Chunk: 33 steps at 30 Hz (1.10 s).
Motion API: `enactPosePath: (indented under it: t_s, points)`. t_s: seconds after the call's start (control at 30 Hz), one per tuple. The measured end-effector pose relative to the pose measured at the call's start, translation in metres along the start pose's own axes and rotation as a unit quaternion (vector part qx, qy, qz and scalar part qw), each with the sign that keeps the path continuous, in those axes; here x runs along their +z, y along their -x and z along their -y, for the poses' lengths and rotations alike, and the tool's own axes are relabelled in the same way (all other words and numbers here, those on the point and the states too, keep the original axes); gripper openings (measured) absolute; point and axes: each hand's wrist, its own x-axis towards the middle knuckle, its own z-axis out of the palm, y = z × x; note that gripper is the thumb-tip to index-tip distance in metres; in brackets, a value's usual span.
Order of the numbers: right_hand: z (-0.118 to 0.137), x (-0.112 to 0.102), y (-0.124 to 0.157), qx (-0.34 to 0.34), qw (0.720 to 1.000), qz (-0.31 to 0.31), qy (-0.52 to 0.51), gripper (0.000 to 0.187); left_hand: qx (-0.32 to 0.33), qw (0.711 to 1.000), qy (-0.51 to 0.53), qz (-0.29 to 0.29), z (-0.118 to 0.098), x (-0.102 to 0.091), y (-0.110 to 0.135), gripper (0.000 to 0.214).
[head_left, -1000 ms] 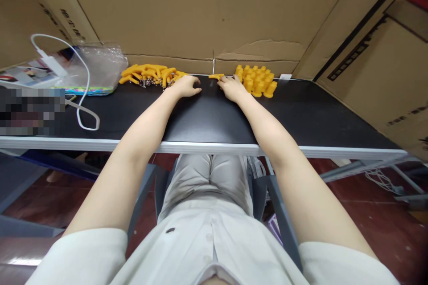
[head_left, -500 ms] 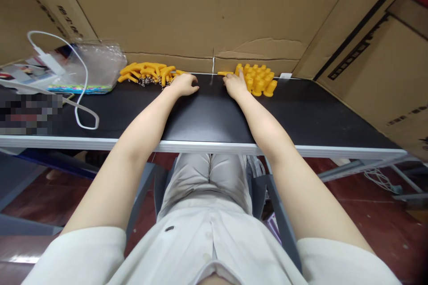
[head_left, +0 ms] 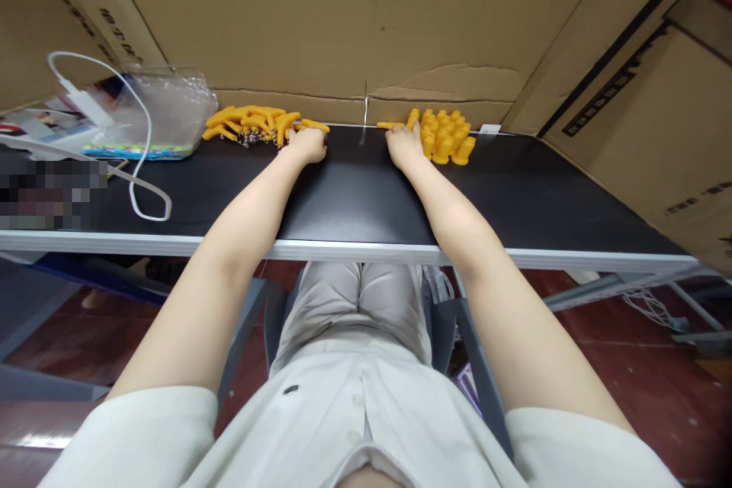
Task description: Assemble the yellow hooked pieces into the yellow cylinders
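- Both hands lie far out on the black tabletop, seen from the head camera, each at the edge of a pile of orange plastic parts.
- Left hand has slid outward over the last second, away from the bare middle of the table; its fingers are now curled, knuckles up, against the near end of the heap of curved orange plastic handles with metal key chains. One handle lies just beyond its fingertips. Whether the fingers have closed on anything I cannot tell; they are bent under and hidden.
- Right hand has moved forward and outward too; its fingers are loosely spread, flat on the table, touching the near-left side of the cluster of short upright orange plastic caps.
- A single orange stick-shaped piece, which lay between the hands a second ago, now rests just beyond the right hand's fingertips, beside the caps; the hand seems to have pushed it there.
- My reading: one piece has been set aside and each hand is reaching for a fresh part.
- Well to the left of the left hand lie a clear plastic bag and a looping white cable.
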Motion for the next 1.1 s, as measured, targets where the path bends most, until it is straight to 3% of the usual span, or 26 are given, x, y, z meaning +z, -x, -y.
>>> enactPosePath:
  t_s: [0.2, 0.5, 0.87, 0.97, 1.1]
  points:
    - [0.0, -0.009, 0.01, 0.005, 1.0, 0.011, -0.005, 0.065, -0.006, 1.0, 0.017, -0.016, 0.003, 0.002, -0.004, 0.052]
    - [-0.029, -0.005, 0.002, 0.034, 0.992, -0.11, -0.041, 0.046, 0.0, 0.998, 0.015, -0.062, 0.02, 0.013, -0.027, 0.059]
    - [-0.034, -0.016, -0.005, 0.058, 0.993, -0.059, -0.083, 0.038, -0.016, 1.0, -0.011, -0.02, 0.007, -0.003, -0.011, 0.065]
    - [-0.026, -0.021, -0.002, 0.044, 0.994, -0.032, -0.097, 0.033, -0.025, 0.998, 0.026, -0.052, 0.008, -0.004, -0.009, 0.071]
    - [-0.018, -0.023, -0.001, 0.023, 0.988, -0.042, -0.145, 0.03, -0.026, 0.982, 0.113, -0.15, 0.011, -0.008, -0.007, 0.07]
